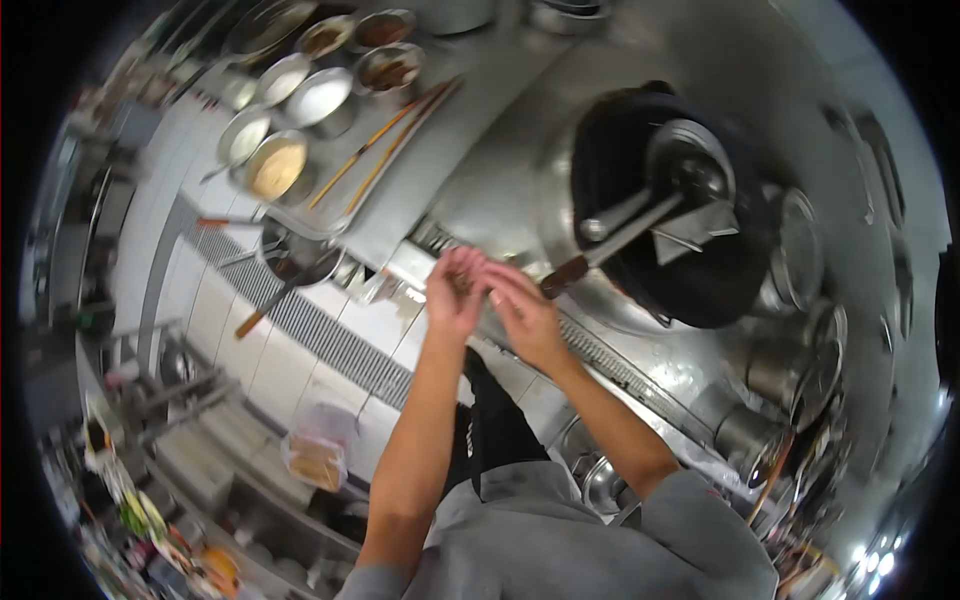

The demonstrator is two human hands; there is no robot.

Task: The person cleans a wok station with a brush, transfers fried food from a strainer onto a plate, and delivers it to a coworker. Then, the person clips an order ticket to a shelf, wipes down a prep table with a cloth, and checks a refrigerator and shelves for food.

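Note:
Both of my hands meet over the near edge of the steel stove counter. My left hand is cupped, palm up, with something small and brownish in it that I cannot make out. Right beside it, my right hand touches or nearly touches its fingers; its fingers are partly bent and show nothing clear between them. Just right of my hands is the wooden handle of a ladle, which lies across a large black wok. A metal strainer also rests in the wok.
Bowls of seasonings and a pair of long chopsticks stand on the counter at the upper left. Below them is a pan with utensils. Metal pots stand at the right. A floor grate runs across the tiles.

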